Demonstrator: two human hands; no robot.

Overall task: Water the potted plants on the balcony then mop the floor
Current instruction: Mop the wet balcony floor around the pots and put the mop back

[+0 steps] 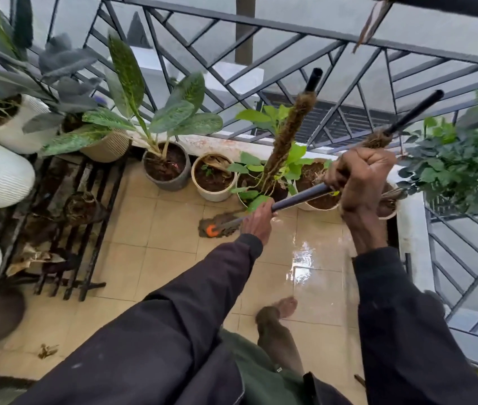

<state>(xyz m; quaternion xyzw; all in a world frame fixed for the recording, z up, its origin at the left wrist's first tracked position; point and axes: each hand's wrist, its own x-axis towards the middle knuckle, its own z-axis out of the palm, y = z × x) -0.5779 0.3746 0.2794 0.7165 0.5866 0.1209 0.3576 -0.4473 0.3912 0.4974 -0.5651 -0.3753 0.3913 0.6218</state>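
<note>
- I grip the mop handle [299, 197] with both hands. My left hand [256, 219] is curled round it low down, my right hand [359, 176] is clenched round its upper end.
- The mop head [217, 228] lies flat on the tiled floor [173, 258], ahead of me and to the left, just in front of the row of pots along the railing [261, 24].
- The relation that counts: the handle's long axis runs from my right hand down and leftward through my left hand to the mop head. The left hand is much nearer the head, so I judge that it steers the stroke while the right supplies the push and pull.
- The head sits close below the cream pot [216, 191] and near the grey pot [170, 182]. A green leaf [256, 201] hangs just above my left hand.
- A shiny wet patch [305, 258] lies on the tiles to the right of the head, between it and my bare foot [286, 306].
- I judge the mopping under way, with the soil in the pots looking dark and damp.
- The next stroke calls for a pull back along the handle's line, or a sweep sideways, without knocking the pots or the black metal rack [65, 229] on the left.
- The risk I see is the handle brushing the leaves, or the moss pole [287, 133] rising behind it.
</note>
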